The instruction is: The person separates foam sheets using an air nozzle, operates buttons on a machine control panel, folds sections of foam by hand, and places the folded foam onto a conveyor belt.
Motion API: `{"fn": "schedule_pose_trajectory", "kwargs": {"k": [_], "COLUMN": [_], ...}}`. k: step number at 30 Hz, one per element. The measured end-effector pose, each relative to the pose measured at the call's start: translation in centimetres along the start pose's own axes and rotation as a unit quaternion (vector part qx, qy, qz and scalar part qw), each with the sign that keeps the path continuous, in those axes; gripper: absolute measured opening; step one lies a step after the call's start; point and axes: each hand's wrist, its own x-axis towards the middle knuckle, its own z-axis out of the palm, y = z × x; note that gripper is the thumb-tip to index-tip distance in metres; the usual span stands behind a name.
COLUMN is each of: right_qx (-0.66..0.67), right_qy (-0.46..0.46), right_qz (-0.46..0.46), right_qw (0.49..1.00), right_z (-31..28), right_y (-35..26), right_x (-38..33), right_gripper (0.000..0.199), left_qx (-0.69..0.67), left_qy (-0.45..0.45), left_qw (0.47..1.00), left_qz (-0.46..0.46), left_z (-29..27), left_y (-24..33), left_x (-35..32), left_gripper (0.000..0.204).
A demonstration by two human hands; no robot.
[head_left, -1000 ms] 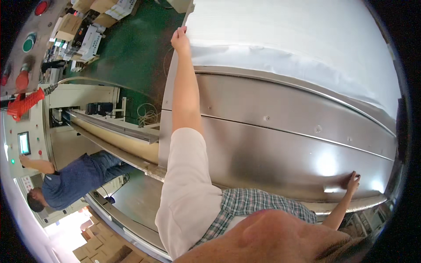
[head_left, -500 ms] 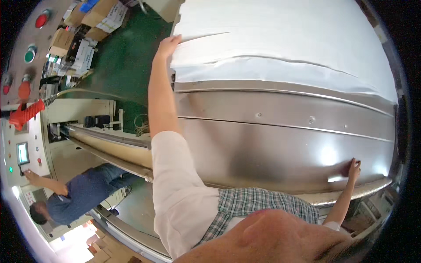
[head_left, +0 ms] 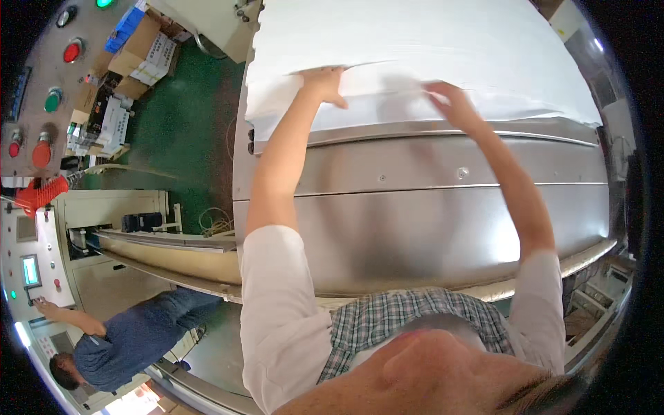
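Note:
A broad layered mass of soft white sheet material (head_left: pixel 443 34) covers the far end of the metal machine bed (head_left: pixel 408 228); whether it is cloth or paper I cannot tell. On its near left part lies my left hand (head_left: pixel 324 84), thumb spread from the fingers, beside a crease in the top layer. To the right, my right hand (head_left: pixel 453 107) is over the near edge of the white sheets, fingers and thumb apart and slightly blurred. Nothing shows between its fingers. Whether its fingertips touch the sheet is unclear.
A co-worker in dark blue (head_left: pixel 131 339) reaches to a control panel (head_left: pixel 34 270) at the lower left. Cardboard boxes (head_left: pixel 135 45) stand on the green floor (head_left: pixel 183 117). A red air gun (head_left: pixel 41 197) and push buttons (head_left: pixel 41 153) are at the far left.
My left hand has moved right from the sheets' left edge onto the sheets. My right hand has come from the metal bed's right side up to the sheets' near edge.

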Motion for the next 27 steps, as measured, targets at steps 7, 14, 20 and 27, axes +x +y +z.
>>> {"fn": "schedule_pose_trajectory", "kwargs": {"k": [7, 14, 20, 27], "right_qx": [-0.106, -0.268, -0.266, -0.3], "right_qy": [-0.171, -0.204, -0.22, -0.326], "right_qz": [0.049, 0.189, 0.161, 0.138], "right_qw": [0.978, 0.923, 0.925, 0.886], "right_z": [9.1, -4.1, -17.1, -30.0], "right_y": [-5.2, 9.3, 16.9, 27.4], "right_x": [10.5, 5.7, 0.0, -4.4], "right_gripper": [0.03, 0.064, 0.076, 0.096], "left_qx": [-0.031, -0.041, -0.037, 0.055], "left_qy": [-0.006, -0.074, -0.117, -0.163], "left_qw": [0.998, 0.983, 0.966, 0.923], "left_qz": [-0.052, -0.161, -0.228, -0.344], "left_z": [-1.1, -1.5, -0.5, -1.3], "left_y": [3.6, 2.6, 0.6, 5.2], "left_x": [-2.0, -1.3, -0.5, 0.0], "left_gripper": [0.097, 0.11, 0.105, 0.102]}}
